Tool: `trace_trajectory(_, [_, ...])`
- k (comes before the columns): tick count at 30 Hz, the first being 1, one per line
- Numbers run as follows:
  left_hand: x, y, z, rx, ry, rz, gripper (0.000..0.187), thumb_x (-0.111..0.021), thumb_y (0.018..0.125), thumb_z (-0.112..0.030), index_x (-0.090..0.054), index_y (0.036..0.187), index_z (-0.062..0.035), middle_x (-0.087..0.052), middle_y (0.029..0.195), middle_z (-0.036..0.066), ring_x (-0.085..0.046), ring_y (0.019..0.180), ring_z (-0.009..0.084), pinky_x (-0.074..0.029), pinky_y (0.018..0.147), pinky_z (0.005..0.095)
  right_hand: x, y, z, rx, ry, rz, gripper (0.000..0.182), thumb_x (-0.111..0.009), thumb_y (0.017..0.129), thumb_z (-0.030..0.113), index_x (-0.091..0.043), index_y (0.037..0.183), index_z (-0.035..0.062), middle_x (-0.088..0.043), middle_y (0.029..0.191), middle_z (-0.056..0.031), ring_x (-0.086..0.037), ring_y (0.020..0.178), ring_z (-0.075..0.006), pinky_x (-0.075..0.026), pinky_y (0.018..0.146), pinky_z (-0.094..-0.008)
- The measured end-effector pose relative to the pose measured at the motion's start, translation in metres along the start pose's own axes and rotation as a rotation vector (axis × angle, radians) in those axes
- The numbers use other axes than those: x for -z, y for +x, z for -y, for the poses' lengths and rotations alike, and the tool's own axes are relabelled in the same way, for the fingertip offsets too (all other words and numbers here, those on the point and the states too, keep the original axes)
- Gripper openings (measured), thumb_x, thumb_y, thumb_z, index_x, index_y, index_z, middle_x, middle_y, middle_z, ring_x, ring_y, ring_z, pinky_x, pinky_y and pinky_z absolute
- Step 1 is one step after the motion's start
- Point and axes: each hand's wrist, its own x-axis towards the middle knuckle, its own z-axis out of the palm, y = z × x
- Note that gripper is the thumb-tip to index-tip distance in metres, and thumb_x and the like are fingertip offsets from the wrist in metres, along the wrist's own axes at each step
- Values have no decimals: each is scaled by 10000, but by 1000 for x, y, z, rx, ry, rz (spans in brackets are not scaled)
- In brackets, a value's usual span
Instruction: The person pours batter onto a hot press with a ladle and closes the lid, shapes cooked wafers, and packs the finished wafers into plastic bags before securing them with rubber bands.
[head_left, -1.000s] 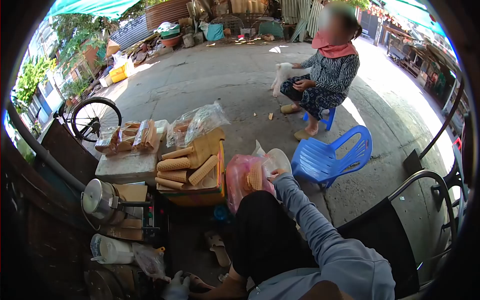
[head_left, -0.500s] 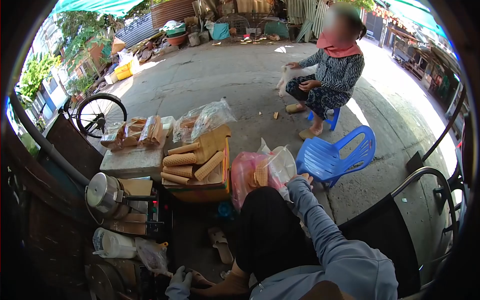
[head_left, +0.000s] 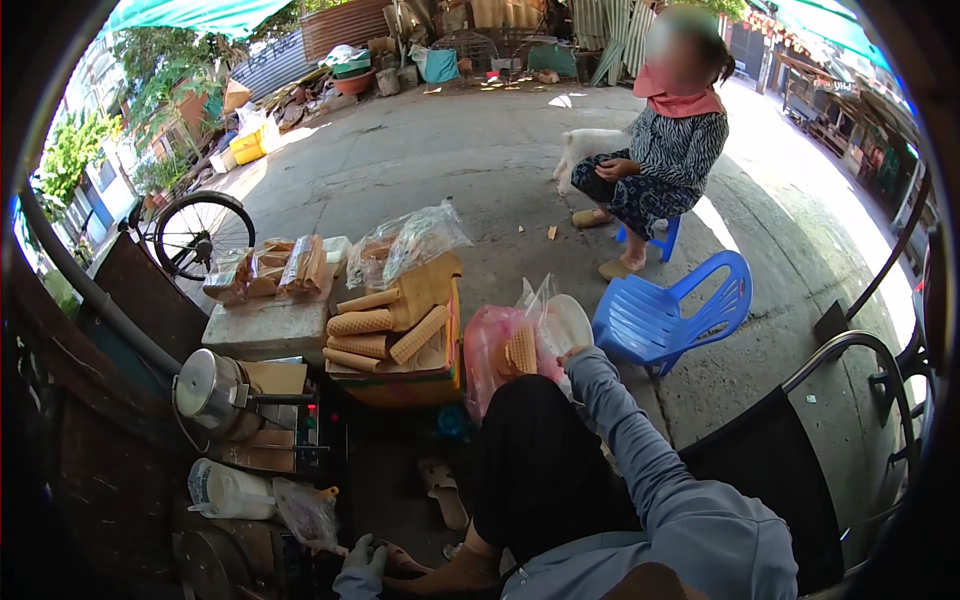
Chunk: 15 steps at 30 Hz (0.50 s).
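My right hand (head_left: 571,356), at the end of a grey-blue sleeve, is closed at the rim of a clear plastic bag (head_left: 543,312), apparently pinching its edge. Against that bag leans a round whitish lid or tub (head_left: 568,322). Left of it, a waffle wafer piece (head_left: 521,350) stands at a pink plastic bag (head_left: 484,345). Low in the view, my gloved left hand (head_left: 364,556) hangs beside my foot, its visible fingers apart with nothing seen in them. Near it lie a small plastic bag (head_left: 306,512) and a dark round iron plate (head_left: 212,562).
A cardboard box (head_left: 400,390) carries several rolled wafers (head_left: 360,322). Packed bags (head_left: 300,265) lie on a foam box (head_left: 262,325). A lidded pot (head_left: 208,383) and white jug (head_left: 235,492) stand left. Beyond a blue chair (head_left: 672,318), a person (head_left: 670,150) sits near a white dog (head_left: 585,150).
My right hand has moved slightly left and its fingers have drawn in at the bag's rim. The clear bag has shifted left. The seated person's hand has left the dog.
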Motion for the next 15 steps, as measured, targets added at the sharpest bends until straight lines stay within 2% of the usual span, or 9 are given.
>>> trace_trajectory(1, [0,-1,-1,-7,-1,-12,442,-545,808,-300,-469,1158,-41,-595,984,150,-579,897,256,-447,792,329,5,-1,6,33,-7,-25,344,-511,792,379,-614,964,99,-578,969,-144,-545,875,-324,-432,778,-395])
trace_trajectory(4, [-6,14,19,-150,51,40,455,-491,852,-317,-396,1232,-85,-522,1097,218,-513,973,367,-436,795,403,25,1,24,170,-65,-99,338,-508,792,373,-624,934,90,-606,908,-149,-575,810,-332,-452,741,-393])
trace_trajectory(6, [-6,13,21,-166,68,32,456,-490,853,-321,-397,1232,-85,-520,1098,219,-510,972,374,-437,794,405,43,4,38,306,-142,-146,325,-489,803,356,-634,900,82,-618,852,-157,-585,772,-341,-461,703,-394])
trace_trajectory(9, [0,8,12,-150,75,43,458,-485,854,-325,-392,1236,-89,-511,1110,221,-501,979,385,-435,797,409,85,-11,72,459,-281,-233,260,-460,771,234,-633,807,44,-623,795,-162,-597,763,-343,-452,705,-425])
trace_trajectory(12, [1,7,11,-127,69,48,460,-482,856,-328,-385,1241,-97,-507,1117,222,-500,982,386,-436,790,414,103,11,88,548,-302,-210,287,-476,785,303,-630,832,66,-612,809,-162,-579,778,-347,-454,672,-417])
trace_trajectory(15, [-1,9,16,-112,80,55,465,-480,856,-337,-377,1246,-106,-507,1119,223,-505,979,381,-439,773,419,133,-1,111,604,-297,-228,290,-472,780,298,-623,810,52,-605,794,-167,-575,767,-346,-450,670,-417])
